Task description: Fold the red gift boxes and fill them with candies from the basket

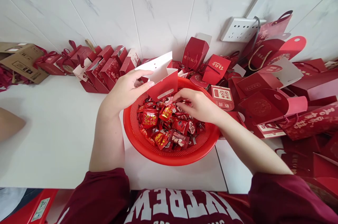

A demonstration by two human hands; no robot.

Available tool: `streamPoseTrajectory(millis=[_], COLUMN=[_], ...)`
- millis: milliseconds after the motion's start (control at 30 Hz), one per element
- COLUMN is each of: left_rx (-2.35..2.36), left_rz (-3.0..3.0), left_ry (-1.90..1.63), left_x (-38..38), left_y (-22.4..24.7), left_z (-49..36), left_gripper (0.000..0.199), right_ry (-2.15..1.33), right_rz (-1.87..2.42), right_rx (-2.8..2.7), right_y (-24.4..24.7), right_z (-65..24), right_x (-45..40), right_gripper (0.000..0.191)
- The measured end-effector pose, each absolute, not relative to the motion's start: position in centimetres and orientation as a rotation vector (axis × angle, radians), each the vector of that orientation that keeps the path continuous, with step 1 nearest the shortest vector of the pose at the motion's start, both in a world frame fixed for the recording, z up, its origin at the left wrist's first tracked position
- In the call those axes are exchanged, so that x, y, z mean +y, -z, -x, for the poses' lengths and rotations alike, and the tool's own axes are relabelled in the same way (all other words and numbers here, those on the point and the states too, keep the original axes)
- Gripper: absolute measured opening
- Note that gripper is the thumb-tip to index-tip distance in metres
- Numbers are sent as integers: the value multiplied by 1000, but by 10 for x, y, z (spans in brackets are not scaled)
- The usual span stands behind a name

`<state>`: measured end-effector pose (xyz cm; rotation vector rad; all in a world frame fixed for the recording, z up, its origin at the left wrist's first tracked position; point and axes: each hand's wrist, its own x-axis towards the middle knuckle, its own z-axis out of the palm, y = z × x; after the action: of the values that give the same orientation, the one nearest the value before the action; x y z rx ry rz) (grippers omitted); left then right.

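A red plastic basket [171, 160] full of wrapped candies [150, 117] stands on the white table in front of me. My left hand [129, 88] grips an opened red gift box [165, 85] with a white inside, tilted over the basket's far rim. Thumb and fingers pinch the box at its left edge. My right hand [196, 104] reaches down into the candies on the basket's right side, its fingers bent together just by the box's lower corner. Whatever lies between those fingertips is too small or hidden to make out.
A row of red gift boxes [105, 67] lines the wall at the left, beside a brown cardboard box [25, 60]. Many red boxes and bags [264, 83] crowd the right side under a white power strip [240, 29]. Another person's arm [10, 123] shows at the left edge.
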<state>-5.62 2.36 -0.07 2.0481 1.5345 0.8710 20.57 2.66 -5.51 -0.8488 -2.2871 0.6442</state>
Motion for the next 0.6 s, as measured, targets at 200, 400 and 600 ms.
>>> streamPoseTrajectory(millis=[200,400,600], left_rx=[1501,1482,1441], left_rz=[-2079,-2100,-2103], left_ry=[-878,-878,-876], left_x=[24,27,29], left_y=[5,5,8], left_z=[59,62,61], left_gripper=[39,40,41], right_ry=[-830,-700,-628], right_rz=[535,685,646], right_rx=[-3034,-3387,-3327], right_y=[47,79,90], right_z=[-161,-136,-140], right_x=[17,3,3], right_gripper=[29,62,55])
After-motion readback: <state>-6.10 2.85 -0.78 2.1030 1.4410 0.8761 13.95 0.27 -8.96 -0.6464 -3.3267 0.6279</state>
